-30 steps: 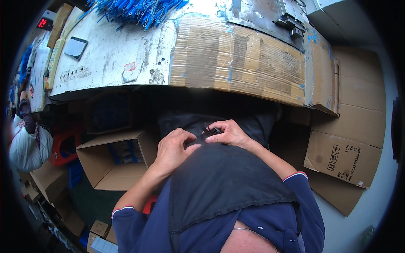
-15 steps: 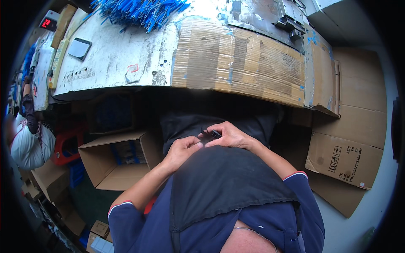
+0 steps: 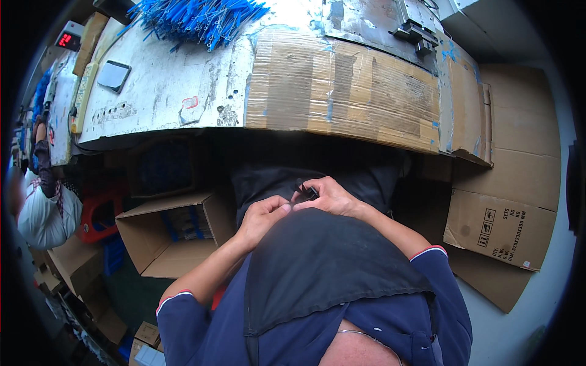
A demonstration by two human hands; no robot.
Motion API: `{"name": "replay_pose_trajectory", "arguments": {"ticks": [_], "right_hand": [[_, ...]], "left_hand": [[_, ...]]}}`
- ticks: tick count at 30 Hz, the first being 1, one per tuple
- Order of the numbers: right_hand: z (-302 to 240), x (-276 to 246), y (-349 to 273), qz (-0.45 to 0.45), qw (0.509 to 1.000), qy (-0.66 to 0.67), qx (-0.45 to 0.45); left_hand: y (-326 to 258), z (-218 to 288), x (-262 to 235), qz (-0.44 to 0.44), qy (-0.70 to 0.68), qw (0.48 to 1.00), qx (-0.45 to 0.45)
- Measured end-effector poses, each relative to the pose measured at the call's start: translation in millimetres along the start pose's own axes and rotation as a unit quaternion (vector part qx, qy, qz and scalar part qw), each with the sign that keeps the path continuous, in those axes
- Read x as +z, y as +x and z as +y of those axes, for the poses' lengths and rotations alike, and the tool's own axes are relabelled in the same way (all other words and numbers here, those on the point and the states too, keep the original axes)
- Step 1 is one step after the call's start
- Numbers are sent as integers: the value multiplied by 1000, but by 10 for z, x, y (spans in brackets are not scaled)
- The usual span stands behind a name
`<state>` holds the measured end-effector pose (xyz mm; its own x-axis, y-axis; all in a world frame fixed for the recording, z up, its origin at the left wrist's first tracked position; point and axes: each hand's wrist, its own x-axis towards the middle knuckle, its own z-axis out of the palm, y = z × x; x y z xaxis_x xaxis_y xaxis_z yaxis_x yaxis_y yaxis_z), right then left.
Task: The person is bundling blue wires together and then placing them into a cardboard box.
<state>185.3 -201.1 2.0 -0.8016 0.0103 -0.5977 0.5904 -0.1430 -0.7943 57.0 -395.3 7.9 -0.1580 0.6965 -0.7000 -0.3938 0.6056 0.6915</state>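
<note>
Both hands meet low in front of my body, over the dark apron [image 3: 329,262]. My right hand [image 3: 332,196] is closed round a small black object [image 3: 312,193] with a thin dark part sticking up; its kind is too small and dark to tell. Close by on the left, my left hand [image 3: 265,215] has its thumb and forefinger pressed together, fingertips near those of my right hand. Whatever it pinches, if anything, is hidden.
Ahead lies a worn white workbench [image 3: 177,79] with a cardboard sheet [image 3: 342,91] taped along its edge. Blue wire-like pieces [image 3: 195,21] are heaped at the back. An open carton [image 3: 171,238] stands at left, flattened cardboard [image 3: 506,171] at right. A co-worker [image 3: 49,213] sits far left.
Both hands stay almost in place, with slight finger movement round the black object. The whole view has shifted a little.
</note>
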Motion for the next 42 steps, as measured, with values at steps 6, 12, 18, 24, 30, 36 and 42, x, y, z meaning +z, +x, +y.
{"name": "replay_pose_trajectory", "arguments": {"ticks": [6, 12, 18, 24, 30, 36, 42], "right_hand": [[103, 1, -36, 14, 999, 37, -34], [132, 13, -42, 35, 998, 26, -47], [143, 25, -60, 45, 997, 44, -42], [217, 16, -29, 56, 997, 14, -50], [266, 3, -17, 61, 995, -19, -79], [256, 12, 0, 35, 997, -18, -67], [263, 8, -7, 52, 996, -14, -72]], "left_hand": [[31, 64, -137, -47, -38, 997, -44], [101, 129, -251, -95, 3, 994, -47], [84, 116, -361, -108, 12, 992, -65], [-28, 115, -562, -112, -3, 990, -85], [-158, 42, -796, -118, -26, 985, -124], [-226, -65, -952, -108, -18, 977, -183], [-234, -170, -915, -135, -56, 977, -155]]}}
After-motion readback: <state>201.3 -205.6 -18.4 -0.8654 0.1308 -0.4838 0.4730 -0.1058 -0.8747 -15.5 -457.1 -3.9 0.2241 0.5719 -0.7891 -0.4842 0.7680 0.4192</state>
